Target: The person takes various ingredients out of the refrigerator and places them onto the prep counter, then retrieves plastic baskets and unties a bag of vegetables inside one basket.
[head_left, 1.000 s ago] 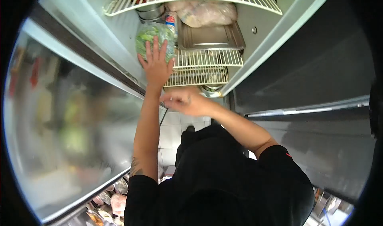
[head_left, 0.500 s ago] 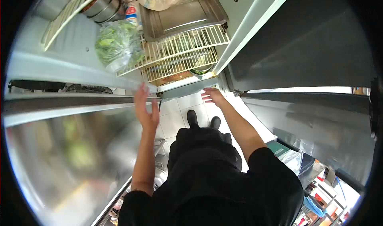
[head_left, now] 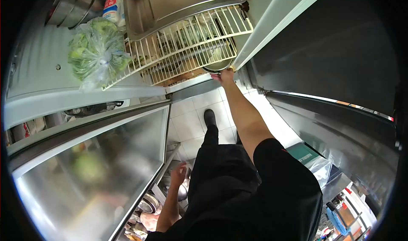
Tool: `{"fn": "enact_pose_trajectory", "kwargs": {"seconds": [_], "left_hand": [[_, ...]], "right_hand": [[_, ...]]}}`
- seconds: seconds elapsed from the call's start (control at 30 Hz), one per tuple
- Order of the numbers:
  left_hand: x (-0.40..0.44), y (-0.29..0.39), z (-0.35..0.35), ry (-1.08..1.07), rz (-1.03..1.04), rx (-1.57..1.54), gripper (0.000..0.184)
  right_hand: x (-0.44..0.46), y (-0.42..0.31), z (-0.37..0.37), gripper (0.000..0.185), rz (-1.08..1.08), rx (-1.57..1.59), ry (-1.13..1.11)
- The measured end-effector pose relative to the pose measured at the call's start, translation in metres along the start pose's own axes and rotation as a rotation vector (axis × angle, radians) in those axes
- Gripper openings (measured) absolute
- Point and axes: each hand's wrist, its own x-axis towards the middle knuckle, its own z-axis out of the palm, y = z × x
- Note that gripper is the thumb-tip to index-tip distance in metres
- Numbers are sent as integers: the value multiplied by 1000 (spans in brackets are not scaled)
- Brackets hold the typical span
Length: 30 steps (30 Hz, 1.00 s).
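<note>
My right hand [head_left: 225,76] reaches down to the bottom of the open fridge, its fingers at the rim of a round metal container [head_left: 217,65] under the wire shelves; its fingertips are partly hidden there. Down by my left side, my left hand [head_left: 178,174] is away from the fridge, fingers loosely bent, with nothing seen in it. A clear plastic bag of green leafy vegetables [head_left: 97,53] rests at the left end of the upper wire shelf [head_left: 182,45]. Beside it are a white package with red and blue print [head_left: 112,7] and a metal tray [head_left: 178,7].
The fridge's glass door [head_left: 97,164] stands open on the left. Stacked metal containers [head_left: 76,7] are at the upper left. Dark appliance fronts [head_left: 323,58] line the right. Below are a tiled floor [head_left: 187,124], my boot [head_left: 209,117] and a green box [head_left: 301,154].
My left hand has left the vegetable bag and dropped to my side. My right hand has moved to the container at the fridge bottom. The view has shifted down toward the lower shelves.
</note>
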Motion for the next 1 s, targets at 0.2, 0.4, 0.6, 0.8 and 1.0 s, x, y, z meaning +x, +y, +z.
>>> {"fn": "enact_pose_trajectory", "kwargs": {"seconds": [0.2, 0.4, 0.6, 0.8, 1.0], "left_hand": [[105, 83, -19, 126, 43, -157, 28], [247, 162, 2, -103, 225, -177, 41], [326, 204, 38, -9, 245, -277, 53], [297, 203, 52, -232, 102, -419, 65], [228, 192, 65, -458, 86, -323, 60]], "right_hand": [[-16, 6, -10, 35, -42, 1, -73], [-46, 28, -35, 34, -72, 57, 8], [-97, 44, -86, 37, -93, 153, -23], [-163, 84, -165, 45, -129, 176, 131], [-266, 121, -260, 56, -256, 181, 165]]}}
